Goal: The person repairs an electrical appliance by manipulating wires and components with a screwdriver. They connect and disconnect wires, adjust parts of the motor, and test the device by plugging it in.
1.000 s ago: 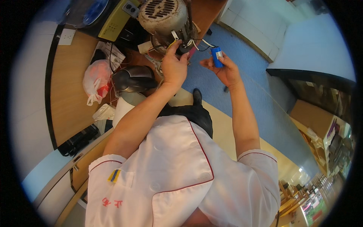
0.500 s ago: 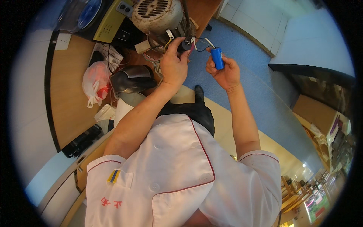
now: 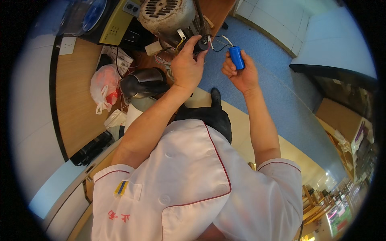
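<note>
My right hand [image 3: 244, 74] grips a blue cylindrical capacitor [image 3: 237, 58], its wired end pointing up and away from me. One white and one black wire [image 3: 220, 49] run from it toward the black cylindrical capacitor [image 3: 200, 46], which sits between the thumb and fingers of my left hand [image 3: 188, 66]. Just beyond that hand stands a worn electric motor [image 3: 163, 20] with a slotted, rust-stained end cover. Yellow and white leads [image 3: 181, 43] hang at its side. My left fingers partly hide the black capacitor, and the exact wire joints are too small to make out.
To the left lie a dark kettle [image 3: 144, 83] and a tied plastic bag [image 3: 104, 86]. A yellow-fronted appliance [image 3: 114, 28] stands behind them, near a wall socket [image 3: 67, 45]. Blue floor [image 3: 273, 80] stretches to the right, toward a black-framed cabinet [image 3: 333, 76] and a cardboard box [image 3: 331, 106].
The blue capacitor and my right hand have shifted slightly right and up, tilting a little. My left hand keeps its hold on the black capacitor. The whole view has moved slightly.
</note>
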Action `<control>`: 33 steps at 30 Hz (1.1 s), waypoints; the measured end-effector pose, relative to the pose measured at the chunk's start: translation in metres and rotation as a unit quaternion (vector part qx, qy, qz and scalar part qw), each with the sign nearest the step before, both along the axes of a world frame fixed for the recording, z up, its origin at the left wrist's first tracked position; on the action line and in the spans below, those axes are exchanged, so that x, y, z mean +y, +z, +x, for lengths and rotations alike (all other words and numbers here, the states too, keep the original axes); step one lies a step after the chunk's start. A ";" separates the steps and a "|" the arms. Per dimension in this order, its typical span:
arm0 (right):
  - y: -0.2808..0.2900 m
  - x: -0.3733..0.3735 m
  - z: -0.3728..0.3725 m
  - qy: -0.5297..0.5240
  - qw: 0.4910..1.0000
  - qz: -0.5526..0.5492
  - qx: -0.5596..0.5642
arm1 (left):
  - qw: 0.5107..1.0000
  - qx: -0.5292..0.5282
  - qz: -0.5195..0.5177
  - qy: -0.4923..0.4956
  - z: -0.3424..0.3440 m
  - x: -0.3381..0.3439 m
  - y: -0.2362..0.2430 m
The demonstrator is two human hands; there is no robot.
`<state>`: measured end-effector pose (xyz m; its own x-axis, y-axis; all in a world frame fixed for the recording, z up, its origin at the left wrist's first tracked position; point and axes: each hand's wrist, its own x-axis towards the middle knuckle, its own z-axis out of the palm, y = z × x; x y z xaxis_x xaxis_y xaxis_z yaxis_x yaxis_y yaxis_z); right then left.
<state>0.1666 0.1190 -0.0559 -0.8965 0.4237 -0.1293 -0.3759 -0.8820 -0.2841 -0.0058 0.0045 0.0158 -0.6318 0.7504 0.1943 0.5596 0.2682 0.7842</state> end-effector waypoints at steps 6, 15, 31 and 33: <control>0.002 -0.010 -0.005 -0.036 0.976 0.080 -0.198 | 0.989 0.146 0.010 -0.035 0.000 0.000 0.004; -0.007 0.006 -0.033 0.010 0.976 0.085 -0.199 | 0.972 0.218 0.006 -0.092 0.004 0.002 0.011; -0.015 -0.002 -0.052 0.046 0.981 0.026 -0.184 | 0.999 -0.047 0.016 -0.011 0.028 -0.018 -0.002; -0.013 -0.004 -0.053 0.045 0.983 0.025 -0.176 | 0.995 -0.103 0.014 -0.009 0.031 -0.020 -0.001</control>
